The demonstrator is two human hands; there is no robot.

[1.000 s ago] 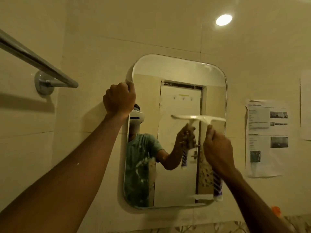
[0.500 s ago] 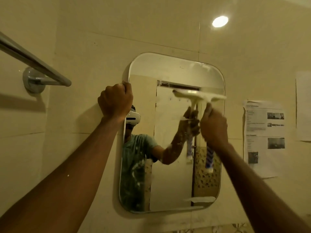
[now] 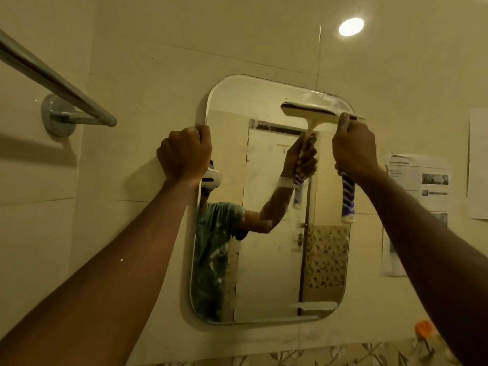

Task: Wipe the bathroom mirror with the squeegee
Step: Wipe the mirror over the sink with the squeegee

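Note:
A rounded rectangular mirror (image 3: 266,260) hangs on the cream tiled wall. My left hand (image 3: 184,154) is closed on the mirror's upper left edge. My right hand (image 3: 352,147) grips the blue-and-white handle of a squeegee (image 3: 309,112). Its pale blade lies flat against the glass near the mirror's top right corner. The handle's lower end (image 3: 348,204) sticks out below my fist. A white foam streak (image 3: 314,305) sits near the mirror's bottom right. The glass reflects a person and a door.
A chrome towel bar (image 3: 56,83) juts out from the wall at the upper left. Printed paper sheets (image 3: 420,180) are stuck to the wall right of the mirror. An orange object (image 3: 423,328) shows at the lower right. A ceiling light's reflection (image 3: 351,26) glares above.
My right hand has carried the squeegee up the right side of the glass, from mid-height to near the top edge. My left hand has stayed on the mirror's edge.

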